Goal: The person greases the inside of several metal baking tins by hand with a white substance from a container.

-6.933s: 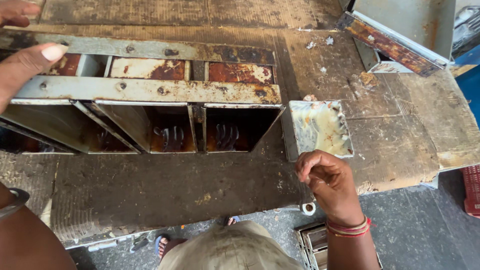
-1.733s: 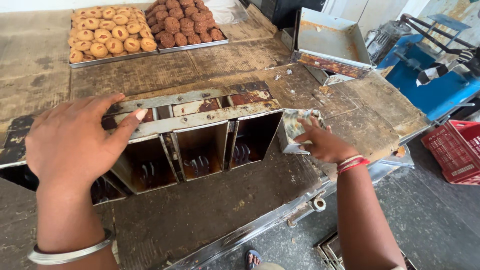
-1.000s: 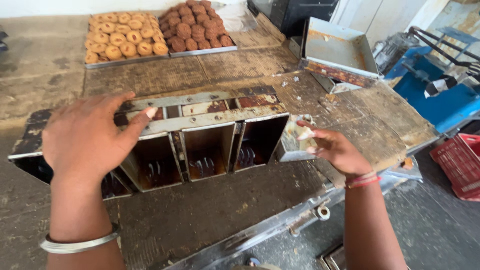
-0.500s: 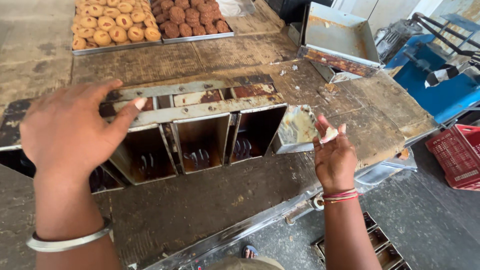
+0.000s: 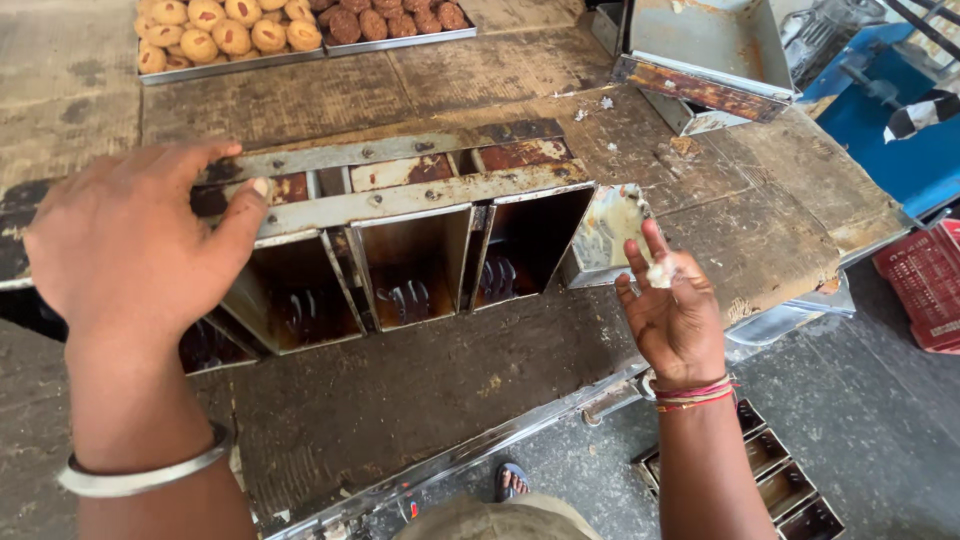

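On a worn table (image 5: 420,400), the left hand (image 5: 130,240) steadies tipped loaf tins (image 5: 400,240), all apparently ungreased, while the right hand's (image 5: 675,315) spread fingers carry white fat (image 5: 661,272).

One head-worn view looks steeply down, close over the worktable (image 5: 420,400); far edges seem cropped.
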